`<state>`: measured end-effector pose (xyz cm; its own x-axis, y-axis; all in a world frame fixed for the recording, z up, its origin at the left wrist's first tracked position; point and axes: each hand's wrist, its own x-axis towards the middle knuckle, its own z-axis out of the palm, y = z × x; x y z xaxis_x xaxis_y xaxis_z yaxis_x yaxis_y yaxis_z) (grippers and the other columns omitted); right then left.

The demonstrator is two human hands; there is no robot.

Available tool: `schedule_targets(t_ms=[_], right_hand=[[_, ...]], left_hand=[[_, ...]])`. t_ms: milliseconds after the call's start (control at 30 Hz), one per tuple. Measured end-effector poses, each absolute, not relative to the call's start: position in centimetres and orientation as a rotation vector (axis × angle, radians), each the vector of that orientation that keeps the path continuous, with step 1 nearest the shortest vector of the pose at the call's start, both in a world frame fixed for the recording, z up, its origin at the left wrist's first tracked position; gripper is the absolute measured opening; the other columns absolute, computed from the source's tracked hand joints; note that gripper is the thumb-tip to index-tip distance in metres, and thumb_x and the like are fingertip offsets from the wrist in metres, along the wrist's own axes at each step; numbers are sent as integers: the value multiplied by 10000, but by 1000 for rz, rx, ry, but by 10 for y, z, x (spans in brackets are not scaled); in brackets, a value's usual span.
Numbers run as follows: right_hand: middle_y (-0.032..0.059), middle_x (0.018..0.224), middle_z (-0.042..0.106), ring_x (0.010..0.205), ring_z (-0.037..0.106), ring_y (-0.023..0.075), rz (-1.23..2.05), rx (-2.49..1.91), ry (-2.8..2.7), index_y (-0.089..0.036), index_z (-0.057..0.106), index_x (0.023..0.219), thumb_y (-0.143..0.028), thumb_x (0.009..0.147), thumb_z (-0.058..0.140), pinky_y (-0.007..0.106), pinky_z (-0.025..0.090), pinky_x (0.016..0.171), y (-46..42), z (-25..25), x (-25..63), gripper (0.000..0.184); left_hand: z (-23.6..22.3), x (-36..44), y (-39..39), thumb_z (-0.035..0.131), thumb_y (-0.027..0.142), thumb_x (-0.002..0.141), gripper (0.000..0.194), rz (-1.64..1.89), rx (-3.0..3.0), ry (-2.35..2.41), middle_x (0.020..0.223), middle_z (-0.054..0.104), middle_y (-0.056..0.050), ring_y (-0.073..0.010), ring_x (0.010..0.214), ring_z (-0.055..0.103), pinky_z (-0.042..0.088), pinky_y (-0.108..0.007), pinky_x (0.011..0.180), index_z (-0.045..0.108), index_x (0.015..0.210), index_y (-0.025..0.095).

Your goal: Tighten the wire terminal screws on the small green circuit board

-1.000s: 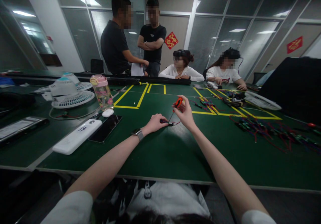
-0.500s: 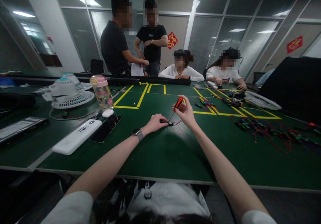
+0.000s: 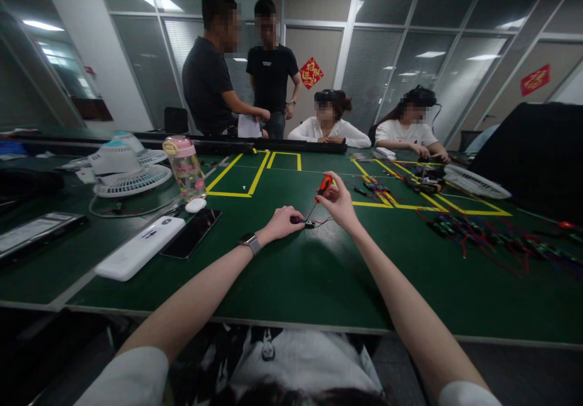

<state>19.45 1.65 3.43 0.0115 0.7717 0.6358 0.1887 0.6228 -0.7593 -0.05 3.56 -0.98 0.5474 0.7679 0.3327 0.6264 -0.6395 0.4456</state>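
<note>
My right hand [image 3: 339, 199] is closed round the orange-and-black handle of a screwdriver [image 3: 325, 185]. Its thin shaft slants down to the left, and the tip meets a small circuit board with wires [image 3: 310, 224] on the green table [image 3: 291, 284]. From the left, my left hand [image 3: 285, 223] pinches the dark end of that board and keeps it against the tabletop. Thin red wires run from the board toward the right, below my right hand. Whether the tip sits in a screw is too small to tell.
Left of my arms lie a white power bank [image 3: 141, 248], a black phone [image 3: 191, 233], a white earbud case [image 3: 195, 205], a pink-lidded bottle [image 3: 186, 169] and white fans [image 3: 132, 178]. Wired boards [image 3: 492, 236] pile up at right. Several people [image 3: 330, 124] are across the table.
My hands, the screwdriver and the board stay almost in place. Across the table, a standing person has lowered their arms, and the seated person at right has brought their hands together.
</note>
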Motion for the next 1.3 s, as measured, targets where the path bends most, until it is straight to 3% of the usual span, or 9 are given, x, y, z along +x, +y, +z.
schedule_targets(t_ms=[167, 267, 533, 767, 933, 1167, 1300], right_hand=[[-2, 877, 642, 814, 662, 171, 621, -758, -1546, -285, 451, 1269, -234, 728, 648, 367, 546, 808, 16, 33, 193, 578], [4, 930, 613, 858, 636, 177, 553, -782, -1547, -297, 511, 1222, -265, 738, 685, 370, 537, 839, 16, 34, 190, 516], [9, 945, 573, 713, 568, 150, 394, -910, -1497, -285, 523, 1237, -230, 741, 677, 345, 521, 755, 15, 33, 185, 522], [4, 921, 626, 864, 661, 180, 508, -793, -1524, -292, 444, 1285, -178, 735, 621, 379, 532, 868, 12, 32, 185, 589], [24, 972, 636, 929, 662, 198, 456, -783, -1525, -282, 480, 1256, -211, 767, 638, 398, 510, 913, 11, 33, 182, 519], [30, 991, 646, 775, 633, 182, 347, -931, -1537, -280, 490, 1285, -215, 769, 655, 380, 528, 808, 9, 34, 188, 545], [44, 1052, 643, 800, 659, 178, 405, -903, -1570, -284, 438, 1349, -197, 766, 645, 382, 534, 830, 10, 33, 191, 624]], left_hand=[[-9, -1, 35, 670, 343, 871, 191, 726, 2510, 1146, 946, 696, -38, -213, 921, 607, 433, -327, 841, 760, 997, 231], [-7, 0, 34, 674, 341, 867, 188, 718, 2513, 1163, 945, 699, -35, -216, 932, 608, 429, -327, 845, 759, 992, 229], [-8, 0, 33, 676, 342, 873, 182, 712, 2526, 1186, 952, 690, -38, -214, 936, 607, 428, -326, 857, 756, 993, 230], [-8, 0, 34, 668, 360, 871, 201, 710, 2530, 1176, 949, 698, -40, -215, 938, 607, 435, -322, 856, 762, 991, 229], [-6, 0, 32, 675, 349, 870, 194, 714, 2521, 1181, 956, 696, -39, -216, 943, 612, 432, -324, 855, 761, 999, 232], [-6, 1, 32, 684, 336, 866, 182, 726, 2519, 1168, 942, 697, -35, -210, 925, 618, 433, -317, 843, 760, 989, 226], [-8, 0, 33, 685, 343, 868, 190, 737, 2523, 1166, 946, 693, -40, -216, 933, 615, 430, -321, 847, 761, 997, 226]])
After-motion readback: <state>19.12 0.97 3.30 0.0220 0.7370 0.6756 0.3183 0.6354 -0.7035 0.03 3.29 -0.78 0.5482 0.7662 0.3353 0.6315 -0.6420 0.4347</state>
